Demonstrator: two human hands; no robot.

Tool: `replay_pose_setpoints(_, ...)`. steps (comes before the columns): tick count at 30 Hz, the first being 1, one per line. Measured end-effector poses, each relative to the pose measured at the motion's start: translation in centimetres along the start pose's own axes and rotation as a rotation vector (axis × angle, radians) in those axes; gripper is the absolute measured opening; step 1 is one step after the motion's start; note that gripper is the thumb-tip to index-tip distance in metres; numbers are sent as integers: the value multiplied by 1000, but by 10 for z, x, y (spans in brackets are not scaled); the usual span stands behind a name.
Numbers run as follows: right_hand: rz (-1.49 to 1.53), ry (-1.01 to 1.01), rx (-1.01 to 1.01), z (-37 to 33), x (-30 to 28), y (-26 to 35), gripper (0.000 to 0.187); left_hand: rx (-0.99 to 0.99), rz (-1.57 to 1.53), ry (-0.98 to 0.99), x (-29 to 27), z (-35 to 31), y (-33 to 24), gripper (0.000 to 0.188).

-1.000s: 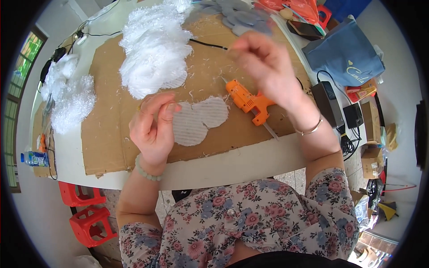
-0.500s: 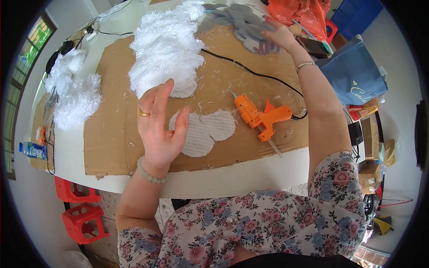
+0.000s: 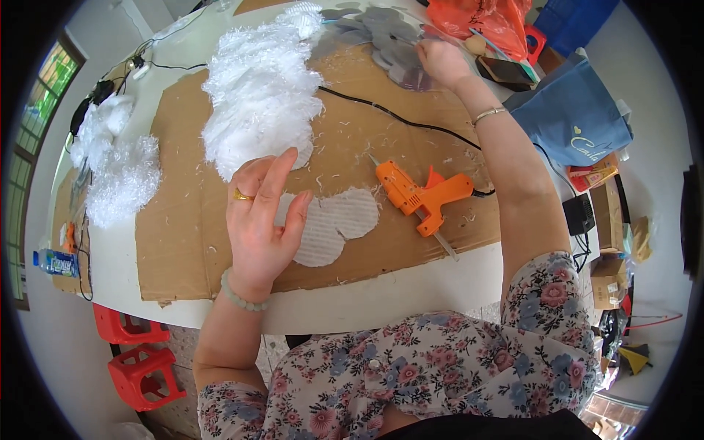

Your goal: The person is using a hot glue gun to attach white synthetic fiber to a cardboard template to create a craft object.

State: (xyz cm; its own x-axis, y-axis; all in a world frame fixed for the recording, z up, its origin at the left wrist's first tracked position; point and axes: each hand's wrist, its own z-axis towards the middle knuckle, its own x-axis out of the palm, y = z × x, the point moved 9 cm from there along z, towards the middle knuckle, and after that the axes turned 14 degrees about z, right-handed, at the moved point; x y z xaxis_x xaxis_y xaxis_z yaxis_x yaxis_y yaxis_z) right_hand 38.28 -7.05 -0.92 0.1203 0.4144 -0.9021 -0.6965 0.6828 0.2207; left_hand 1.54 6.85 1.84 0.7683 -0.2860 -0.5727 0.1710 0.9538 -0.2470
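Note:
My left hand (image 3: pixel 262 220) hovers over the near left of the cardboard with nothing in it, thumb apart from the slightly bent fingers. Partly behind it lies a flat, ribbed, light grey cloud-shaped piece (image 3: pixel 334 224). To that piece's right, an orange glue gun (image 3: pixel 422 194) rests on its side, a glue stick jutting from its back. At the far right my right hand (image 3: pixel 444 64) is curled closed beside a pile of grey translucent discs (image 3: pixel 396 44); whatever its fingers hold is hidden. Fluffy white pieces (image 3: pixel 260 88) lie stacked beyond my left hand.
The cardboard sheet (image 3: pixel 176 198) covers much of the white table, crossed by a black cord (image 3: pixel 396 110). More white fluff (image 3: pixel 121 180) and a bottle (image 3: pixel 55 262) are at left. A red plastic bag (image 3: pixel 480 22), a phone (image 3: pixel 506 72) and a blue bag (image 3: pixel 572 114) stand or lie right.
My right hand has drawn its stretched fingers in and now looks curled closed by the discs. My left hand has dipped slightly nearer, still empty. The whole view has shifted a little.

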Motion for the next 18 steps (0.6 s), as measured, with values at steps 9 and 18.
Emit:
replay_pose_setpoints(9, -1, -257, -179, -18, -35, -13, 24, -13, -48, 93, 4, 3, -6, 51)
replay_pose_setpoints(18, 81, 8, 32, -26, -5, -10, 24, -17, -50, 86, 5, 1, 1, 48)
